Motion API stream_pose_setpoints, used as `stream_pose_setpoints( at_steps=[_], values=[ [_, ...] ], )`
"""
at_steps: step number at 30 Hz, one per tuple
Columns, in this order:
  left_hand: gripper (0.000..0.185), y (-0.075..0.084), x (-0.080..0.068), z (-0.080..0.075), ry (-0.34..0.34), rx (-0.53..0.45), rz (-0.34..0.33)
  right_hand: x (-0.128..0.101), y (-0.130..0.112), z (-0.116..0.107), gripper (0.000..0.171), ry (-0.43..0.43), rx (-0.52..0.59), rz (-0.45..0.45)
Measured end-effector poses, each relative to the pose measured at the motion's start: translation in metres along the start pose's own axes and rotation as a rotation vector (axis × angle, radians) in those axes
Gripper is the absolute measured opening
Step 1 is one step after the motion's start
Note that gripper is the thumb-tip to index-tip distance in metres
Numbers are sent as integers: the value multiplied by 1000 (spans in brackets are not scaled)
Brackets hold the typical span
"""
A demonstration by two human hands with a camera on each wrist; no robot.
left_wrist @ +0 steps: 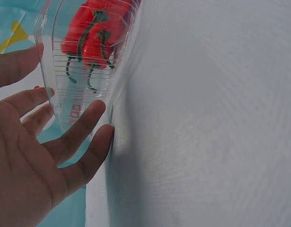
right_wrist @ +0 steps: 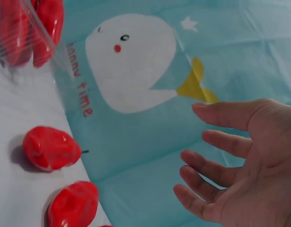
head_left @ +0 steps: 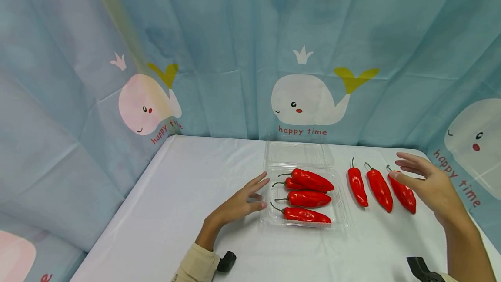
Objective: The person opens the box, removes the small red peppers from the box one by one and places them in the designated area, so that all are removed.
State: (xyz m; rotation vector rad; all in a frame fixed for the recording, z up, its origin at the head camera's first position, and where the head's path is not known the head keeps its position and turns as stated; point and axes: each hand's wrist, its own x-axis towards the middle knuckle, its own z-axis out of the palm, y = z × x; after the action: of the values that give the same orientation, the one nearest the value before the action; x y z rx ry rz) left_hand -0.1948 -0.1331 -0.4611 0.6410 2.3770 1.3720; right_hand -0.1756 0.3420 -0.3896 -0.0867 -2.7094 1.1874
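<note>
A clear plastic clamshell box [head_left: 342, 212] stands with its lid [head_left: 297, 153] folded back, and several red peppers [head_left: 309, 199] with green stems lie inside. My left hand [head_left: 242, 201] is at the box's left side, fingers spread and fingertips at its wall; in the left wrist view the left hand [left_wrist: 36, 137] has its thumb and fingers along the rim. To the right of the box, three more red peppers lie in a row: a left one [head_left: 358, 187], a middle one [head_left: 379, 189] and a right one [head_left: 405, 193]. My right hand [head_left: 428, 184] hovers over the right pepper, fingers loosely extended, holding nothing.
A white cloth covers the table [head_left: 188, 177]. Behind and at both sides hangs a blue curtain [head_left: 223, 55] printed with whales. A dark wrist strap piece [head_left: 227, 262] shows by the left sleeve, another dark device [head_left: 420, 269] by the right wrist.
</note>
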Motion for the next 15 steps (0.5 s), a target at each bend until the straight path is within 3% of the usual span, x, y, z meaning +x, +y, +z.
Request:
stream_pose_setpoints(
  at_steps=[6, 15],
  values=[
    [74, -2, 1, 1, 2, 6, -4, -5, -14, 9, 73, 6, 7, -102],
    [74, -2, 1, 1, 3, 6, -1, -10, -33, 23, 67, -71, 54, -153]
  ],
)
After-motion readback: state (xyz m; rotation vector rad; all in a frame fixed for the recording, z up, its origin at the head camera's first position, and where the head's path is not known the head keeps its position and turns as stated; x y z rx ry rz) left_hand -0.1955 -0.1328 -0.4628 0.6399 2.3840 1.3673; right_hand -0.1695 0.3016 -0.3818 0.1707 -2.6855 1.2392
